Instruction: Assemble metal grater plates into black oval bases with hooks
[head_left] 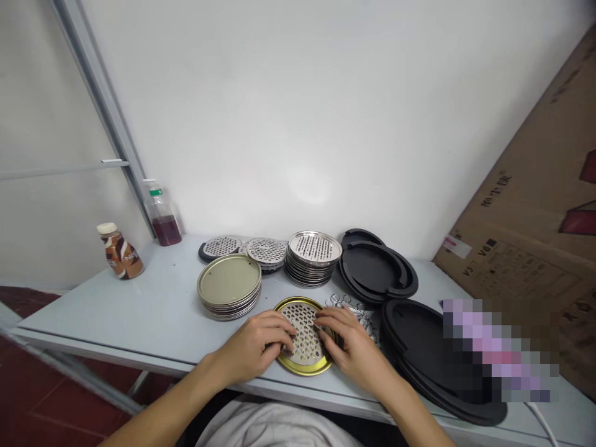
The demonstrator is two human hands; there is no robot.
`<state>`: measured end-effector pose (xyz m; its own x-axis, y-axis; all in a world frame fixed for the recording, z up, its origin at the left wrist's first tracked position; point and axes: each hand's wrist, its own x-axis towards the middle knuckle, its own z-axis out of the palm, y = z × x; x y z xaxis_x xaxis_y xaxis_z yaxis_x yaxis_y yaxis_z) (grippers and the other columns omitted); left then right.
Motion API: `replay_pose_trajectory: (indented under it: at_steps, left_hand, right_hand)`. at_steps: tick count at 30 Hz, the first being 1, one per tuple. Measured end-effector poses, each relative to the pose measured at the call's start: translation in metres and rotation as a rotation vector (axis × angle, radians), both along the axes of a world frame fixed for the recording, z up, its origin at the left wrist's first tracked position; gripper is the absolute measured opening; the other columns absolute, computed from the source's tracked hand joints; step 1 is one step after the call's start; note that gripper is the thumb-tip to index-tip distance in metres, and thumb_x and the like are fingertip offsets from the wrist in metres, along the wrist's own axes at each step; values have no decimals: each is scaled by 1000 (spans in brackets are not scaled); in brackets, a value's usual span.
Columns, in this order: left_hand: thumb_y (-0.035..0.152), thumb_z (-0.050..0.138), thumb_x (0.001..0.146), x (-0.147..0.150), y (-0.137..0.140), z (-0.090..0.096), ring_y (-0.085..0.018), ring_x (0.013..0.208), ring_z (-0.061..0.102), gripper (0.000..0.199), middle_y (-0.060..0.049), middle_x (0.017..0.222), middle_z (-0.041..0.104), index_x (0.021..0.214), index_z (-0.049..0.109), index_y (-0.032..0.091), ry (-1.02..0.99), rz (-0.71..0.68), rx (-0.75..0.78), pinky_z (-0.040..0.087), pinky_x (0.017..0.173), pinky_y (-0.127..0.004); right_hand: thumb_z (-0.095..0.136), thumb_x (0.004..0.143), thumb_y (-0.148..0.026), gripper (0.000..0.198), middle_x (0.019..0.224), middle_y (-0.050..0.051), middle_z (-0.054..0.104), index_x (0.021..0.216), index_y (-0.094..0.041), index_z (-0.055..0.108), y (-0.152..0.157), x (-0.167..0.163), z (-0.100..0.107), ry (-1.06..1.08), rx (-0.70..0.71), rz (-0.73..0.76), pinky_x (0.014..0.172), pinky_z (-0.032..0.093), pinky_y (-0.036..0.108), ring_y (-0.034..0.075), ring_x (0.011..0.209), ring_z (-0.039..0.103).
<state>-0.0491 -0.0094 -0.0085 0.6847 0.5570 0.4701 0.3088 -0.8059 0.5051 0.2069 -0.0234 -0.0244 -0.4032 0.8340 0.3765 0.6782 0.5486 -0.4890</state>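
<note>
A gold-rimmed round tin lid (298, 369) lies at the table's front edge with a perforated silver disc (303, 332) set in it. My left hand (257, 347) rests on the disc's left side, fingers curled onto it. My right hand (350, 346) presses on the disc's right side. Both hands touch the disc and the lid; neither lifts it. A small heap of metal wire clips (354, 308) lies just behind my right hand.
Behind stand a stack of gold lids (229, 285), stacks of perforated discs (313, 256) (267, 251), and black round trays (377, 270) (421, 347). Two bottles (121, 251) (162, 214) stand far left. A cardboard box (531, 248) leans at the right.
</note>
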Motion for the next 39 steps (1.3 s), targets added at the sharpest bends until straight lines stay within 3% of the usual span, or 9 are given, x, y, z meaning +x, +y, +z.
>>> replay_pose_trajectory:
  at_steps: [10,15,19,22,23,25,28,32,39]
  left_hand:
    - [4,47,91,-1,-3,2,-19,114,63,37,-6,120,70,116,67,22,-12,44,-59,49,102,-35]
    - [2,42,93,-3,-2,2,-18,113,63,39,-6,119,69,116,67,22,-21,30,-88,50,101,-34]
    - [4,43,94,-3,-3,3,-19,115,60,36,-8,125,64,113,68,23,-10,87,-49,49,101,-35]
    - [17,52,96,-2,-5,4,-23,119,57,28,-10,129,61,120,65,23,33,144,-2,45,105,-41]
    - [25,59,95,-2,-5,4,-26,124,54,31,-11,134,58,125,62,23,67,154,9,41,109,-45]
    - [44,70,87,-1,-5,4,-32,133,46,58,-14,146,49,139,53,22,154,153,25,31,115,-54]
    - [61,72,78,-1,-5,3,-38,139,39,88,-17,153,41,150,40,21,255,128,30,21,118,-62]
    - [67,73,73,-1,-5,4,-38,137,43,89,-17,149,47,145,48,21,289,105,38,18,118,-63]
    - [59,84,64,0,-5,3,-38,136,45,82,-13,147,50,134,59,25,248,108,-21,28,115,-60]
  right_hand:
    - [51,90,-13,25,114,9,70,109,-23,64,-2,-2,5,4,2,-3,114,25,59,26,116,59]
    - [52,88,-13,24,113,9,70,106,-24,65,-4,-2,5,15,5,-12,114,26,58,27,114,60]
    - [49,88,-13,23,111,8,70,104,-24,62,-3,-1,4,49,6,-26,114,28,58,25,109,63]
    - [40,90,-11,30,110,8,70,109,-23,59,0,3,1,127,31,-72,111,34,57,24,105,65]
    - [38,90,-11,32,108,8,71,111,-23,59,2,5,-1,150,46,-102,110,36,57,24,105,66]
    - [36,89,-11,34,107,9,72,113,-21,58,4,8,-4,174,77,-165,110,36,59,26,104,67]
    - [38,87,-11,34,104,9,73,112,-20,59,7,9,-7,172,89,-197,111,34,62,26,99,69]
    - [39,86,-8,36,104,7,74,111,-22,60,6,5,-5,151,76,-156,114,31,60,24,96,70]
    - [43,90,-10,37,120,11,70,119,-22,62,2,-2,0,40,43,-42,114,29,61,26,113,63]
